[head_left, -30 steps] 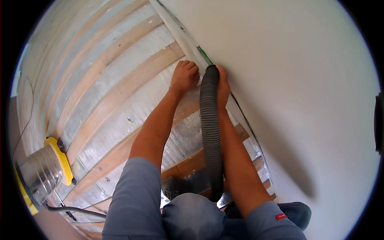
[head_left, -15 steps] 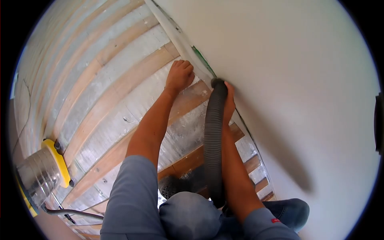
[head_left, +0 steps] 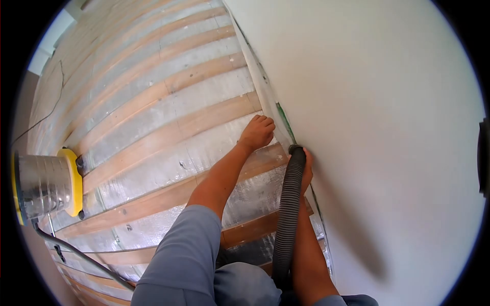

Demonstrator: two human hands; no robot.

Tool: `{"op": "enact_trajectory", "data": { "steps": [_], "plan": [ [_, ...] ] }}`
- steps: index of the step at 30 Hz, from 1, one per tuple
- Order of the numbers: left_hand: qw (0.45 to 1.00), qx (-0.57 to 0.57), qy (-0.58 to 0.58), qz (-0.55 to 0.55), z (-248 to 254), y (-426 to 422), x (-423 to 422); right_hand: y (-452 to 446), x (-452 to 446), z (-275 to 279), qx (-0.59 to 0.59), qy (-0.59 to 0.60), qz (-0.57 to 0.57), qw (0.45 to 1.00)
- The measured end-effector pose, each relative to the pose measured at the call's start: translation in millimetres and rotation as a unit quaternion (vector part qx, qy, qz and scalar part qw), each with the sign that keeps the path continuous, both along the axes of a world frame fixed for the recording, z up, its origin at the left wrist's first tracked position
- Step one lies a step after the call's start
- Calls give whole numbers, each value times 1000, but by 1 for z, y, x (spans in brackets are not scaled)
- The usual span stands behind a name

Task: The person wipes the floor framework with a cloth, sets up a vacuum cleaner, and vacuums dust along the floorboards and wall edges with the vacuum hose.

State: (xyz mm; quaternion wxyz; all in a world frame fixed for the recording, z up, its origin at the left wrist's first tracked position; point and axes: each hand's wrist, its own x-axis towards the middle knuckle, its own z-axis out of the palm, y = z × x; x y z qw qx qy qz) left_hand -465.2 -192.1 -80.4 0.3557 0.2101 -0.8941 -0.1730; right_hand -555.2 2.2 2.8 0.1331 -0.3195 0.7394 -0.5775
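My right hand (head_left: 308, 171) is wrapped round the end of a black ribbed vacuum hose (head_left: 289, 209). The hose mouth points down into the narrow gap between floor and wall, beside a green strip (head_left: 286, 122) showing in that gap. My left hand (head_left: 258, 132) is closed at the edge of a whitish sheet strip (head_left: 261, 84) that runs along the foot of the wall. Its fingertips are partly hidden, but they appear to grip the strip's edge, just left of the hose mouth.
Wooden battens (head_left: 214, 115) cross the floor with silvery sheeting (head_left: 153, 158) between them. A shop vacuum (head_left: 46, 183) with a metal drum and yellow base stands at left, its grey hose (head_left: 84, 257) trailing toward me. The white wall (head_left: 388, 127) rises on the right. My knee (head_left: 247, 285) is below.
The camera view has shifted, so both hands, the hose and the shop vacuum appear displaced in frame. Both hands keep their places at the wall edge.
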Motion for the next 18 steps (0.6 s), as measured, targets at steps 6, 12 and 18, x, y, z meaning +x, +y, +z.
{"op": "enact_trajectory", "data": {
  "steps": [6,12,18],
  "plan": [
    [999,46,-2,20,-9,10,8,2,-5,-6,-59,-108,32,992],
    [993,50,-105,37,18,69,127,4,7,10,-39,44,39,998],
    [954,72,-143,254,7,149,390,10,-15,2,-46,88,65,993]
  ]
}}
